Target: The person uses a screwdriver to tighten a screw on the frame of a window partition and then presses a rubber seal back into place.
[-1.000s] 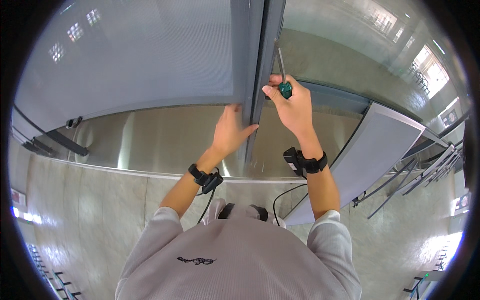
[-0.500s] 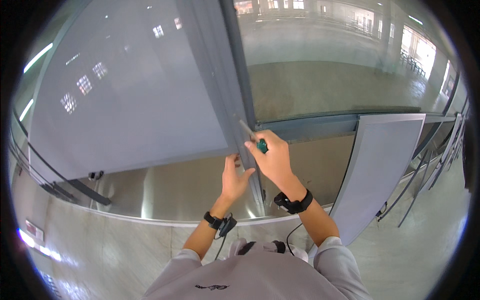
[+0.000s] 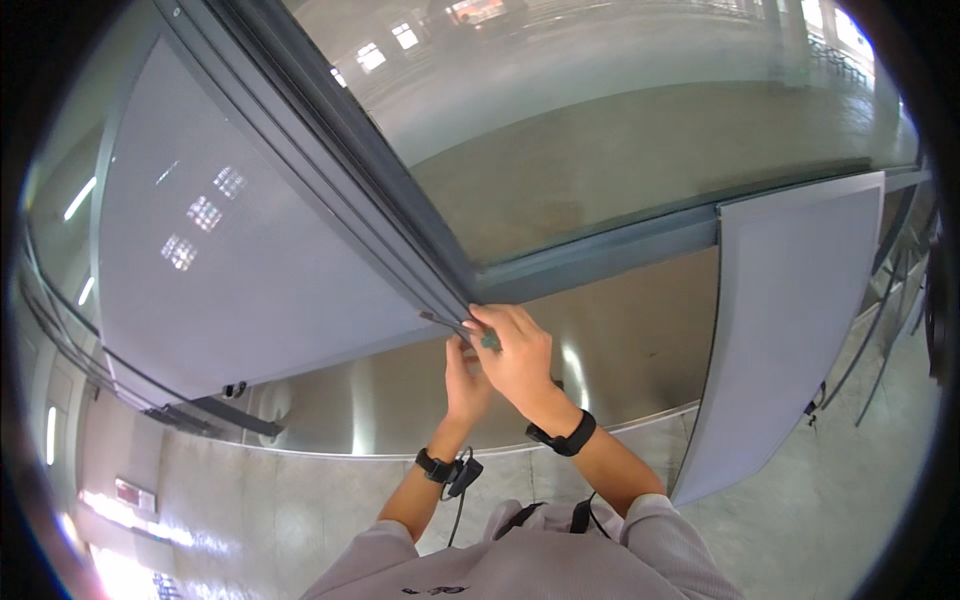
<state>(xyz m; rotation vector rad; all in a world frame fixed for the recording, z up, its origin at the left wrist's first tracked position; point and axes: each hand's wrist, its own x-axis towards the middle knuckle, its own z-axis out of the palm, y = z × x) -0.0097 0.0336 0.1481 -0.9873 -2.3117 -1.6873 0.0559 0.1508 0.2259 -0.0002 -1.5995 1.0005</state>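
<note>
Head view. The landmark is the frame post (image 3: 355, 175), a grey member running aslant from the upper left to its visible lower end near the hands. The green-handled screwdriver (image 3: 490, 341) is held at that lower end, its shaft pointing left and slightly up from the right fingers, its long axis closer to level than the post's. The right hand (image 3: 525, 362) is the nearer, its fingers clamped on the handle; the left hand (image 3: 467, 390) is just below the post's lower end, fingers bent and partly hidden, so whether they grip anything cannot be told. Left of the post is a large grey panel (image 3: 240, 270); right of it, a glass pane (image 3: 600, 160) above a rail (image 3: 610, 248), then a leaning panel (image 3: 790, 330). No container can be made out
</note>
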